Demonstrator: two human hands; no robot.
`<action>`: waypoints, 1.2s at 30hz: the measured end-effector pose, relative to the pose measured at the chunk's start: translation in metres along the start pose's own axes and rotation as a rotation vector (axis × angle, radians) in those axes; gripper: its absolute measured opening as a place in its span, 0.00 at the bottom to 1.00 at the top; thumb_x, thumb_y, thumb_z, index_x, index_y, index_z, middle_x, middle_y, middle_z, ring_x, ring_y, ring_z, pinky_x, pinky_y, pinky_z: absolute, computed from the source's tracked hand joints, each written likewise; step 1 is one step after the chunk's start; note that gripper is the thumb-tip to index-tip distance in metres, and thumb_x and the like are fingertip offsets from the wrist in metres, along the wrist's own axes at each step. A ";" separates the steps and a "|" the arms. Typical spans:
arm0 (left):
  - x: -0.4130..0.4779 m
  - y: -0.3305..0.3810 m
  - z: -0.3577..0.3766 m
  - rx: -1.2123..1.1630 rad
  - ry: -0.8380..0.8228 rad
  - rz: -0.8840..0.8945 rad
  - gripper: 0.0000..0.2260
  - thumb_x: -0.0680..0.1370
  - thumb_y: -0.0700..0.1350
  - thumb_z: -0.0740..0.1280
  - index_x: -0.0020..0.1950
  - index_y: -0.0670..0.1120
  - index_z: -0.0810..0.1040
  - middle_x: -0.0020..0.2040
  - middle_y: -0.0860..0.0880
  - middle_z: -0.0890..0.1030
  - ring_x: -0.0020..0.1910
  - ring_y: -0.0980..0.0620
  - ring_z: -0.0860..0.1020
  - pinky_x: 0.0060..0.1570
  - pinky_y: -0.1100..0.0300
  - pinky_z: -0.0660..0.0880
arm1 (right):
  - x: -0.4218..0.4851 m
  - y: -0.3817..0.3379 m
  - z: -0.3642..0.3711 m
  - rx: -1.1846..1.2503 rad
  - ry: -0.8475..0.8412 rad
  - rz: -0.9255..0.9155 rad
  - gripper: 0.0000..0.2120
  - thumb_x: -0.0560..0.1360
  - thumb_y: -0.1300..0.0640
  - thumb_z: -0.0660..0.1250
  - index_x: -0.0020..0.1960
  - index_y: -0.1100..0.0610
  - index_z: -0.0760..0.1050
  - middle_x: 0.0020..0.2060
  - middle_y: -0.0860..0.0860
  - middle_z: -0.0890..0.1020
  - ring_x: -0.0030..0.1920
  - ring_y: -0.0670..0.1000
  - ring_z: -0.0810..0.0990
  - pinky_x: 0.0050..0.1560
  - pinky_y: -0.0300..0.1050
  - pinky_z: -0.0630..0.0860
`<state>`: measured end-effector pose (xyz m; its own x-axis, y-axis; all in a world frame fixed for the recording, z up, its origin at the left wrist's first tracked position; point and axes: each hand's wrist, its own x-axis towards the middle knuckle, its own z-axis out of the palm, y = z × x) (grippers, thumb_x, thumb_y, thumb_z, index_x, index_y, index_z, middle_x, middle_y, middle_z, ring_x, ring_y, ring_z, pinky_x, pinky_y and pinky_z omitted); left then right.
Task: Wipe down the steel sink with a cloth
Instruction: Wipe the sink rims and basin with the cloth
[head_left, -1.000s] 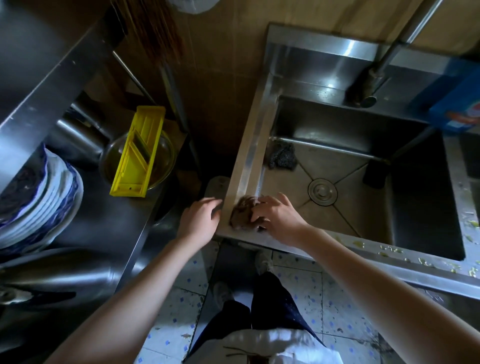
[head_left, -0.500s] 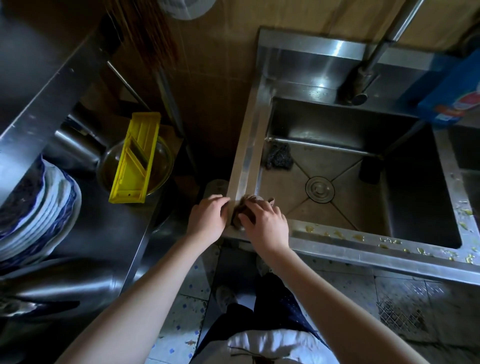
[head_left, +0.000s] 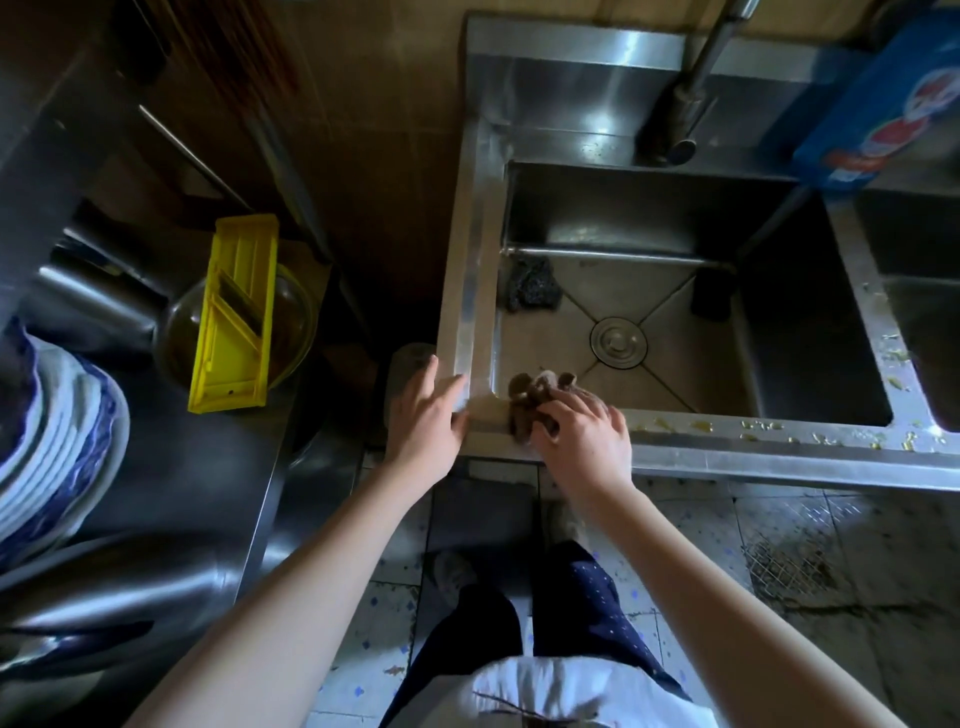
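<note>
Curled the right hand's (head_left: 582, 441) fingers (head_left: 597, 413) over a brown cloth (head_left: 527, 402), bunching it into a crumpled wad. Looked dark brown and lumpy, ragged at the folds, with a paler patch poking out on top. Pressed that wad down on the near-left corner of the steel sink (head_left: 470, 312), right at the meeting of front rim and left rim, partly over the basin edge. Laid the left hand (head_left: 423, 421) just beside it on the outer corner, fingers (head_left: 431, 371) straight and slightly spread, touching the rim, holding nothing. Saw a dark scouring pad (head_left: 532, 291) down in the basin's far-left corner, apart from the round drain (head_left: 618, 343). Spotted yellowish scraps (head_left: 753, 431) scattered along the front rim, off to the right of the cloth.
</note>
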<state>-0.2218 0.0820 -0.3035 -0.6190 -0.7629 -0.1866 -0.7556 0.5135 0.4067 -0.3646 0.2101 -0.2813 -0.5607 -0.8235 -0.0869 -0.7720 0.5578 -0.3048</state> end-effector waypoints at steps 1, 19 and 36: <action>-0.001 -0.001 0.001 0.000 0.002 0.006 0.22 0.78 0.46 0.64 0.72 0.52 0.66 0.77 0.44 0.56 0.73 0.42 0.59 0.69 0.47 0.59 | -0.001 0.009 -0.003 -0.014 -0.007 0.020 0.13 0.73 0.48 0.65 0.55 0.49 0.81 0.62 0.46 0.79 0.66 0.53 0.72 0.64 0.51 0.64; -0.018 0.002 0.002 0.008 0.009 -0.025 0.24 0.77 0.41 0.63 0.73 0.53 0.66 0.77 0.44 0.57 0.73 0.42 0.60 0.68 0.47 0.61 | 0.008 -0.025 0.015 0.062 -0.165 -0.049 0.17 0.74 0.43 0.61 0.60 0.44 0.78 0.67 0.54 0.72 0.67 0.57 0.68 0.69 0.56 0.57; -0.020 0.037 0.017 0.050 -0.008 -0.033 0.20 0.80 0.48 0.60 0.72 0.49 0.67 0.77 0.46 0.56 0.72 0.42 0.60 0.70 0.47 0.60 | -0.014 0.092 -0.017 -0.023 -0.108 0.155 0.17 0.76 0.43 0.60 0.62 0.43 0.75 0.71 0.51 0.67 0.68 0.55 0.66 0.68 0.55 0.57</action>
<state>-0.2409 0.1232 -0.2994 -0.5948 -0.7768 -0.2069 -0.7855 0.5068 0.3552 -0.4332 0.2744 -0.2923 -0.6389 -0.7333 -0.2326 -0.6862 0.6799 -0.2585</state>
